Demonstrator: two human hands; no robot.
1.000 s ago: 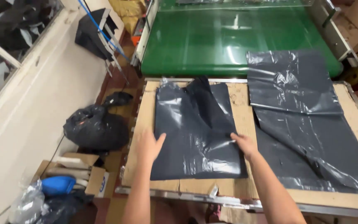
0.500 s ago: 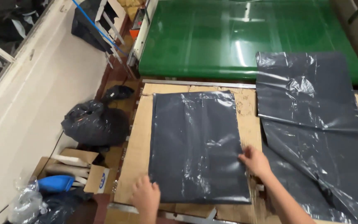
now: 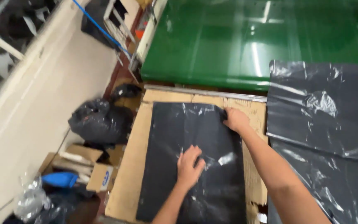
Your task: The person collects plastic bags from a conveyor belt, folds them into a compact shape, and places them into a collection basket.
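Observation:
A dark grey plastic bag (image 3: 187, 137) lies flat on a sheet of brown cardboard (image 3: 131, 157) that covers the table. My left hand (image 3: 190, 166) presses palm down on the middle of the bag, fingers spread. At the bag's far right corner my right hand (image 3: 235, 119) rests with its fingers on the edge; whether it pinches the plastic I cannot tell.
A pile of similar dark bags (image 3: 324, 124) lies to the right. Beyond the cardboard runs a green conveyor surface (image 3: 249, 41). On the floor at left are a full black rubbish bag (image 3: 98, 120), an open carton (image 3: 92, 166) and a blue object (image 3: 61, 179).
My right hand has slid from the bag's right edge up to its far right corner. My left hand has moved from the near edge onto the bag's middle. The bag lies flatter.

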